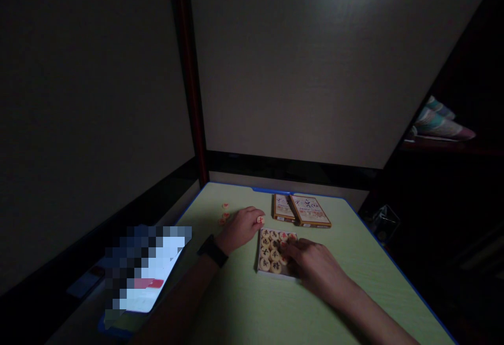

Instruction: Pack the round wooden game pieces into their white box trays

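Observation:
My left hand [247, 224] is closed, with a red-marked Chinese chess piece [260, 220] at its fingertips, just above the far left corner of a shallow tray [259, 261]. Rows of round, pale Chinese chess pieces [265, 264] with black or red characters fill the tray's left and middle. Over the tray's right side my right hand [311, 261] has its fingers pinched at a red-marked piece [282, 245]; the hand hides part of that side. Several loose red-marked pieces [225, 206] lie on the table beyond my left wrist, one partly hidden behind it.
Two printed boxes [311, 211] overlap on the light green table [374, 287] behind the tray. A lit tablet-like screen [153, 276], partly pixelated, is at the left edge. Walls [295, 98] border the far and left sides. A dark area lies to the right.

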### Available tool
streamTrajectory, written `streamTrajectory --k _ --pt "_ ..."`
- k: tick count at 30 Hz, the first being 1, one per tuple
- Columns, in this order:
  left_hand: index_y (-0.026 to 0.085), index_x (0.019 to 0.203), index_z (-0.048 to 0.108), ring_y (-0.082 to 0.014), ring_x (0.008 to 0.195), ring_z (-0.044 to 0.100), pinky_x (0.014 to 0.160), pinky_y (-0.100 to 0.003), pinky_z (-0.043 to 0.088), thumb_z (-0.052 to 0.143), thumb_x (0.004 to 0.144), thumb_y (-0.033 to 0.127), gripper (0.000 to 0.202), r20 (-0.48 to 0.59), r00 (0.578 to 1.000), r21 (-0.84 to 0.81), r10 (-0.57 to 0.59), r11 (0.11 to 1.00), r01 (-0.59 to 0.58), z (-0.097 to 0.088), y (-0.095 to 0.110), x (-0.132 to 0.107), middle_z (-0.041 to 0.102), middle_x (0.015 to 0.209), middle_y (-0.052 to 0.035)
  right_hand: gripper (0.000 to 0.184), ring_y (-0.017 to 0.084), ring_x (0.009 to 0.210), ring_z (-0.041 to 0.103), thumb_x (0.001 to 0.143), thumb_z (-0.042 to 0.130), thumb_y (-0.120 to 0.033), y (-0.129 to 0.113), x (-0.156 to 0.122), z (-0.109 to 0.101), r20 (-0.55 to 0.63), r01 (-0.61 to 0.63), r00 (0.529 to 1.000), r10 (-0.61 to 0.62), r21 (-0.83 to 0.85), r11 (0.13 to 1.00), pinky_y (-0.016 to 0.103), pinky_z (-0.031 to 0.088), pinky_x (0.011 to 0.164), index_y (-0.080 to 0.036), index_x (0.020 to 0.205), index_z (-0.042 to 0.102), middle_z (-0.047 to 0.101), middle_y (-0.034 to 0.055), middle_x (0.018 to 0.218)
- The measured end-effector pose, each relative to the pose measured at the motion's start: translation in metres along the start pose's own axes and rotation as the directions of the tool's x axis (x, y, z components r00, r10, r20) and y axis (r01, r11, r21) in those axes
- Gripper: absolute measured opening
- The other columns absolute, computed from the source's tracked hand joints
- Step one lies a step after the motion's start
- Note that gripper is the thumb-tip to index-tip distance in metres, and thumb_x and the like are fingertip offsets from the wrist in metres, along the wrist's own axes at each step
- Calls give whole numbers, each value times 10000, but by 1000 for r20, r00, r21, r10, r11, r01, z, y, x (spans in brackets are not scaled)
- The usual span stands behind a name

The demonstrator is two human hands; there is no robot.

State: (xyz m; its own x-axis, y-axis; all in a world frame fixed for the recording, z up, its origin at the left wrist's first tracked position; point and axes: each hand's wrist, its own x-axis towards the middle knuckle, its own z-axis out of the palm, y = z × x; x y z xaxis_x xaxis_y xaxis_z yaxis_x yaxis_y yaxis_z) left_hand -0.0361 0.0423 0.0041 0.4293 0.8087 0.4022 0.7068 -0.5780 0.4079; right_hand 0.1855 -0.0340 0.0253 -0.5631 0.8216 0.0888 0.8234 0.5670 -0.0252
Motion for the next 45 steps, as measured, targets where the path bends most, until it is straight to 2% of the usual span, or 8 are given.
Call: streamTrajectory --k 7,15,18,21,29,32,37,45 --pt "178 957 702 -164 840 631 793 -266 491 585 838 157 168 -12 1000 -95 -19 995 18 -4 7 1 686 914 -44 332 211 847 664 813 546 -120 -1 -2 -4 -31 0 1000 0 0 1000 264 432 698 -223 1101 677 709 88 969" --pt "162 934 710 -147 748 638 694 -252 519 675 764 206 180 84 992 -472 -92 873 121 1 28 0 702 867 -44 283 197 857 658 897 514 -181 7 0 -2 -238 -33 968 77 185 982 277 494 746 -207 1146 648 707 81 978" --pt "159 1027 661 -150 777 658 712 -258 535 728 706 170 328 206 972 -670 -113 708 224 7 36 -2 706 850 -38 364 193 911 661 936 495 -214 9 0 2 -292 58 956 10 224 973 279 519 766 -226 1290 580 688 93 1081" --pt "169 1075 610 -155 819 676 756 -275 544 775 641 120 467 289 952 -772 -104 563 295 9 43 -3 710 877 -35 348 197 859 675 947 475 -217 11 0 6 -332 143 939 -92 132 981 281 535 724 -207 1264 619 702 104 1048" --pt "155 978 642 -164 813 686 743 -287 544 826 625 251 410 372 927 -747 -56 574 334 10 37 -3 723 850 -46 329 227 891 696 890 499 -123 16 -2 5 -314 224 925 -216 -10 975 317 559 776 -127 1161 684 723 142 1089" --pt "131 1010 651 -165 772 681 692 -272 539 842 597 268 476 316 945 -716 -86 631 297 9 31 -2 728 870 -76 310 210 935 698 900 501 -137 16 -4 3 -266 206 946 -183 60 977 299 546 831 -171 1136 699 725 114 1100" --pt "137 906 678 -156 760 676 686 -251 530 669 780 297 204 29 982 -626 -186 763 163 0 18 4 723 798 -62 288 184 919 706 901 527 -155 16 -6 6 -174 180 972 -157 125 976 260 530 832 -233 1105 715 749 67 1023" --pt "143 821 645 -152 654 667 549 -220 496 596 762 264 143 -153 895 -636 -419 735 235 -14 -14 15 706 703 -41 278 184 932 686 884 524 -182 12 -2 12 -102 122 989 -107 148 981 253 503 830 -194 1095 707 747 89 1013"
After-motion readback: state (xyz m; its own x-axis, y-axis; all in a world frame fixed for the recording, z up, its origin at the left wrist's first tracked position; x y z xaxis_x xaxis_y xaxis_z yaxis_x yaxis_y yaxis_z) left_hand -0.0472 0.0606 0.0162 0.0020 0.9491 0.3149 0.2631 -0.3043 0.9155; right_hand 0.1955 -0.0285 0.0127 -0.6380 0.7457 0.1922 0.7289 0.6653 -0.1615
